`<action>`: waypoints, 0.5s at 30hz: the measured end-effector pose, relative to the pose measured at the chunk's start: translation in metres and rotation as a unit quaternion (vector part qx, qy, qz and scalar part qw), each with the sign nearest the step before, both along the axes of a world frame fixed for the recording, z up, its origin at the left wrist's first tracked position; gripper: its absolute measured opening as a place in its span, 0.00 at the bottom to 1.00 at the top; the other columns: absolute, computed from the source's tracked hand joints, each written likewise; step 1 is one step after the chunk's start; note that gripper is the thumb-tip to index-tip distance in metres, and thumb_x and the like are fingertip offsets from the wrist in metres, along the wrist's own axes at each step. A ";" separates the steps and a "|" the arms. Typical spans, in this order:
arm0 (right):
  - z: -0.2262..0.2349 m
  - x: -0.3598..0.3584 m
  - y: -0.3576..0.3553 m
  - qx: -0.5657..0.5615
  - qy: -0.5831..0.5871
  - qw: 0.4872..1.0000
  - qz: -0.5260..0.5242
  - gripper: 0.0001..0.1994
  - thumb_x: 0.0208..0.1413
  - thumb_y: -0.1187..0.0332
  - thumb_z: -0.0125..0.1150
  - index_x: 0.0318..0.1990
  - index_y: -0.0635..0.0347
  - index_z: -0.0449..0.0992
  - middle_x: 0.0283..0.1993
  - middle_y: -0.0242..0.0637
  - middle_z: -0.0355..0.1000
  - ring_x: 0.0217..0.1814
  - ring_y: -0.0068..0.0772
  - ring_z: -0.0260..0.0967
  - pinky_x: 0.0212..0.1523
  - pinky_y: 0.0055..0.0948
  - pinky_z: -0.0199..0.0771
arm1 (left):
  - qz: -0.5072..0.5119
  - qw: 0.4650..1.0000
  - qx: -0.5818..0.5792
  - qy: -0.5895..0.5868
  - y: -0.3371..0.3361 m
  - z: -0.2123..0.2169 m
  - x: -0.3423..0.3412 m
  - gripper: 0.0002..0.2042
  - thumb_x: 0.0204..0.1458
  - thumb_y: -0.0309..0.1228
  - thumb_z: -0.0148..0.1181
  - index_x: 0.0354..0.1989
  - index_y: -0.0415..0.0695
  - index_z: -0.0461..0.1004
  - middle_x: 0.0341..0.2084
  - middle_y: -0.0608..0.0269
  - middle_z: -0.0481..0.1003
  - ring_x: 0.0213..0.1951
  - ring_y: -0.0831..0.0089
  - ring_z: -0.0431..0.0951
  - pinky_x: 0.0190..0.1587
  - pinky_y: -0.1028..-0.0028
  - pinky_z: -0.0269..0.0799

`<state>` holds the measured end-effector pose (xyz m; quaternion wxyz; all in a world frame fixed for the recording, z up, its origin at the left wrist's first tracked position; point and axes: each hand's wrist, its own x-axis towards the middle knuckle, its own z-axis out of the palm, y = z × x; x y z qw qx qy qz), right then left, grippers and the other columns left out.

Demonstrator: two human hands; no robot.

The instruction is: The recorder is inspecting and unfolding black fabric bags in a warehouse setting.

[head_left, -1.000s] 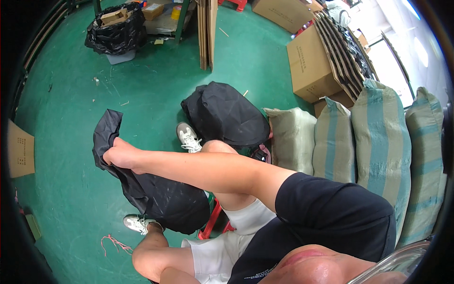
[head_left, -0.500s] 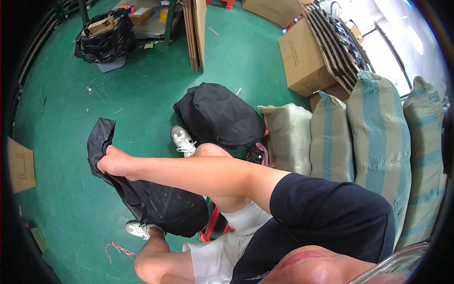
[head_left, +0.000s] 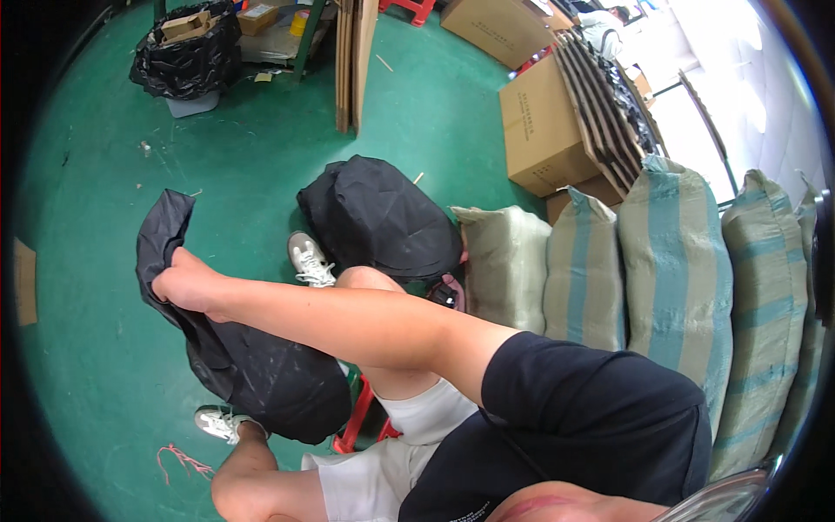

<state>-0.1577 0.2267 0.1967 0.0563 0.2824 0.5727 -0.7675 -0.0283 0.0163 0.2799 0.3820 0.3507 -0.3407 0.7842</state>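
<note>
- Holds the loose end (head_left: 163, 228) of a black bag (head_left: 270, 383) in the curled right hand (head_left: 187, 280), apparently spreading or gathering it.
- Probably needs a firm grip for the next move.
- Extends a nearly straight arm (head_left: 348, 322) left over the bag.
- Cannot see the left hand, nor tell its state.
- Has the bag at left, between the shoes (head_left: 309, 261).

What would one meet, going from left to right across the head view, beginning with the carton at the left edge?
Carton → held black bag → other black bag → pale sack → striped sacks.
</note>
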 end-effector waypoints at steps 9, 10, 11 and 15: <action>-0.008 0.004 0.010 0.009 0.021 1.000 -0.005 0.12 0.37 0.75 0.51 0.33 0.71 0.68 0.28 0.39 0.65 0.31 0.30 0.62 0.31 0.30 0.65 | -0.074 0.997 0.010 0.023 -0.055 0.043 -0.017 0.17 0.63 0.35 0.38 0.55 0.45 0.66 0.48 0.68 0.72 0.49 0.72 0.71 0.48 0.73 0.66; -0.008 0.004 0.011 0.012 0.021 1.000 0.018 0.11 0.37 0.75 0.52 0.31 0.71 0.68 0.26 0.37 0.64 0.30 0.29 0.60 0.31 0.29 0.64 | -0.081 0.996 0.018 0.027 -0.055 0.045 -0.018 0.17 0.63 0.35 0.37 0.55 0.45 0.66 0.49 0.68 0.72 0.49 0.72 0.71 0.48 0.73 0.66; -0.012 0.000 0.011 0.010 0.027 0.999 0.023 0.11 0.37 0.75 0.52 0.31 0.71 0.68 0.26 0.37 0.64 0.30 0.29 0.60 0.31 0.29 0.64 | -0.088 0.995 0.027 0.030 -0.054 0.047 -0.019 0.17 0.63 0.35 0.37 0.56 0.45 0.66 0.49 0.68 0.72 0.49 0.72 0.71 0.48 0.73 0.66; -0.013 -0.008 -0.013 0.003 0.061 0.998 -0.001 0.10 0.34 0.76 0.55 0.29 0.68 0.70 0.28 0.34 0.66 0.32 0.28 0.62 0.35 0.30 0.65 | -0.108 0.993 0.032 0.030 -0.086 0.069 -0.025 0.17 0.63 0.36 0.36 0.56 0.46 0.65 0.49 0.69 0.71 0.49 0.73 0.71 0.48 0.73 0.66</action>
